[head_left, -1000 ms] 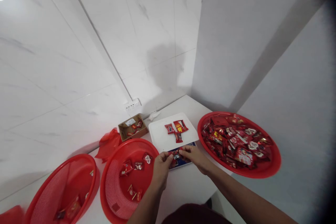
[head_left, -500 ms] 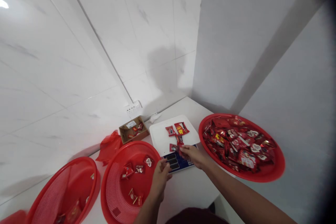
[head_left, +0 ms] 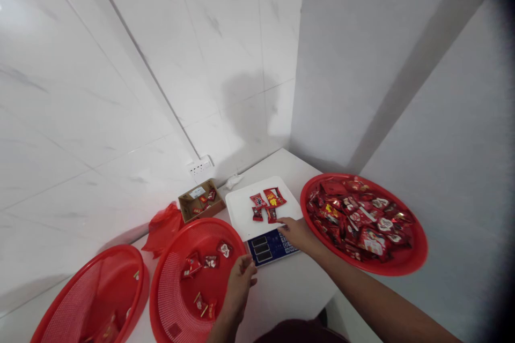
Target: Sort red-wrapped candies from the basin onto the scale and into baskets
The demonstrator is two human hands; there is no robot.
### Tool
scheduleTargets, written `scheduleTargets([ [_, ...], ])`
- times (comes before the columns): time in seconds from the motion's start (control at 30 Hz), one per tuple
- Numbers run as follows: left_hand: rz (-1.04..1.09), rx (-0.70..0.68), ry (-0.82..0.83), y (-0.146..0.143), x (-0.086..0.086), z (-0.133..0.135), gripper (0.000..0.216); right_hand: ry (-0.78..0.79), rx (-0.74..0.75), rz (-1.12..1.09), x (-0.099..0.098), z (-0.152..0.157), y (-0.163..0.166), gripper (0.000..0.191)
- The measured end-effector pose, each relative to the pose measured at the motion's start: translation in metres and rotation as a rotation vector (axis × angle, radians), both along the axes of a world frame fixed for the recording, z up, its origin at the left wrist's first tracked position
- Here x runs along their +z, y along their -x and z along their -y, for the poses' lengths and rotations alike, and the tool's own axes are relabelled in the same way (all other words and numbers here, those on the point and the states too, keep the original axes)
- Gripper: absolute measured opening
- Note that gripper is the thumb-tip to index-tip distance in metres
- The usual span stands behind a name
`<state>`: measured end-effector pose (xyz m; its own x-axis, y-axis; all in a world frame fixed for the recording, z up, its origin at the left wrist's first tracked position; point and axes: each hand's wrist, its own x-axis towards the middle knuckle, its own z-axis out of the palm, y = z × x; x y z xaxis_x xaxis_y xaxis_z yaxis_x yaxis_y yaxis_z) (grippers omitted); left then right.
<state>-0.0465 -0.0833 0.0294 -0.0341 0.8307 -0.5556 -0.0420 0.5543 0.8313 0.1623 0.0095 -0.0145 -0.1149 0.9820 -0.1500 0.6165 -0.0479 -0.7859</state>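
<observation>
A white scale tray (head_left: 241,210) sits on a blue weighing scale (head_left: 270,247) and carries several small red candy packets (head_left: 267,204). My right hand (head_left: 295,232) rests at the tray's near edge, beside the nearest packet, its fingers loosely spread and holding nothing. My left hand (head_left: 240,277) hovers over the rim of the middle red basket (head_left: 177,278), fingers loosely curled, with nothing visible in it. A few wrapped candies lie inside that basket.
A wide red tray (head_left: 410,263) heaped with red packets stands at the right. Another red basket (head_left: 84,295) sits at the far left. A small cardboard box (head_left: 201,201) with candies, a red plastic bag (head_left: 163,225) and a wall socket (head_left: 200,165) are behind.
Both hands held a packet over the scale's display; my right hand carried it onto the white tray and let go. My left hand drew back toward the middle basket.
</observation>
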Motion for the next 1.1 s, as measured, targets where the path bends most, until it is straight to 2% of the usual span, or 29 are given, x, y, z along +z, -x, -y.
scheduleTargets([
  [0.1, -0.021, -0.034, -0.022, -0.006, -0.004, 0.002, 0.046, -0.176, 0.214, 0.327, 0.012, -0.011, 0.037, 0.04],
  [0.23, -0.04, -0.085, -0.036, -0.005, -0.009, 0.007, 0.046, -0.144, 0.296, 0.6, 0.021, -0.03, 0.075, 0.048],
  [0.37, -0.03, -0.078, -0.01, 0.004, -0.009, 0.01, 0.047, -0.094, 0.273, 0.626, 0.02, -0.043, 0.083, 0.035],
  [0.5, -0.023, -0.065, 0.011, 0.009, -0.006, 0.008, 0.051, -0.151, 0.289, 0.581, 0.023, -0.034, 0.075, 0.031],
  [0.6, -0.031, -0.08, 0.017, 0.01, -0.005, 0.006, 0.052, -0.213, 0.269, 0.487, 0.03, -0.015, 0.056, 0.031],
  [0.7, -0.038, -0.101, 0.032, 0.01, -0.01, 0.005, 0.052, -0.25, 0.134, 0.328, 0.036, 0.004, 0.017, 0.03],
  [0.8, -0.035, -0.098, 0.036, 0.01, -0.02, 0.004, 0.05, -0.19, -0.013, 0.233, 0.035, 0.02, -0.038, 0.034],
  [0.9, -0.039, -0.121, 0.041, 0.008, -0.029, 0.002, 0.049, -0.085, -0.05, 0.129, 0.028, 0.032, -0.091, 0.048],
  [1.0, -0.039, -0.157, 0.034, 0.003, -0.033, -0.001, 0.047, 0.076, -0.206, 0.284, 0.013, 0.038, -0.127, 0.054],
  [1.1, -0.043, -0.17, 0.02, -0.003, -0.032, -0.002, 0.046, 0.194, -0.338, 0.466, -0.009, 0.037, -0.144, 0.054],
])
